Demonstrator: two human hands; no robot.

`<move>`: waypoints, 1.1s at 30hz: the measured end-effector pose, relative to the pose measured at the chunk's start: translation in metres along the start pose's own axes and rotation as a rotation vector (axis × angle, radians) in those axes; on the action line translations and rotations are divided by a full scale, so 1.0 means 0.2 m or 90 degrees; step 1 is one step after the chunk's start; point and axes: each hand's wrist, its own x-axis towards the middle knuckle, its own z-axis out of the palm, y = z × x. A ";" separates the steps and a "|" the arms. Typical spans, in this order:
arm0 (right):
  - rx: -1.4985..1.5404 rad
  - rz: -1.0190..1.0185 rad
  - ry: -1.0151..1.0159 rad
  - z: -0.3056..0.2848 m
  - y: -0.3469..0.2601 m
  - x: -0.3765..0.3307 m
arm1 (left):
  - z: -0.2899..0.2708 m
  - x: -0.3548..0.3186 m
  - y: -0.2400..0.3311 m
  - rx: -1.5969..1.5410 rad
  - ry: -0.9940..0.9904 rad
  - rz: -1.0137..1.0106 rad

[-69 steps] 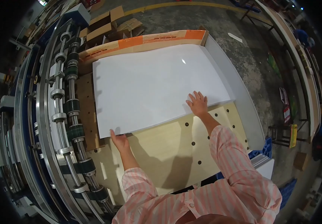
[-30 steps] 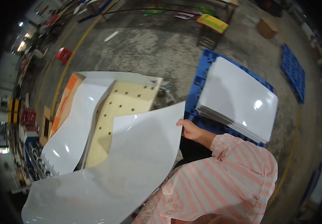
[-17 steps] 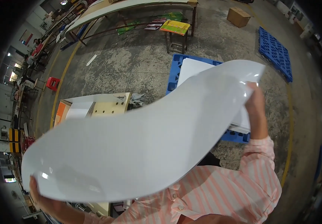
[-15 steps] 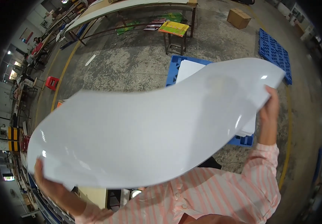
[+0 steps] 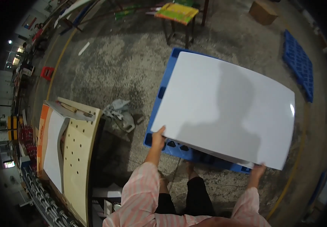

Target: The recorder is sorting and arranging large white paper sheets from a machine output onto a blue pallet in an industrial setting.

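Observation:
A large, glossy white sheet (image 5: 216, 109) lies over the blue pallet (image 5: 156, 107), covering most of it, and my shadow falls across it. At its near left corner my left hand (image 5: 158, 138) grips the edge, thumb on top. My right hand (image 5: 258, 173) holds the near edge close to the right corner, its fingers mostly hidden under the sheet. Whatever lies beneath the sheet on the pallet is covered from sight.
To my left stands a pale board with holes (image 5: 76, 151), beside more white sheets (image 5: 53, 151) and a roller conveyor (image 5: 49, 200). A crumpled plastic bag (image 5: 120, 115) lies on the floor. Farther off are a stool (image 5: 178, 15), a cardboard box (image 5: 263, 12) and another blue pallet (image 5: 299, 66).
The white sheet, held up and bowed across my front before, has come down to the right onto the pallet and lies flatter. Both hands have moved with it, and my view has tilted down.

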 end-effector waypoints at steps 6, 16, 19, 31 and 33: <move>-0.312 0.340 0.158 -0.02 0.84 0.27 | -0.12 0.32 -0.49 0.079 0.200 -0.079; -0.554 0.489 0.001 0.01 0.75 0.39 | -0.03 0.41 -0.48 0.010 0.233 -0.163; -0.638 0.459 0.069 0.11 0.82 0.24 | -0.18 0.40 -0.36 0.416 0.244 -0.069; -1.276 -0.055 0.076 0.09 0.77 0.35 | 0.05 0.31 -0.09 0.741 0.385 0.028; -1.286 -0.059 0.126 0.06 0.82 0.37 | -0.04 0.37 -0.08 0.824 0.372 0.231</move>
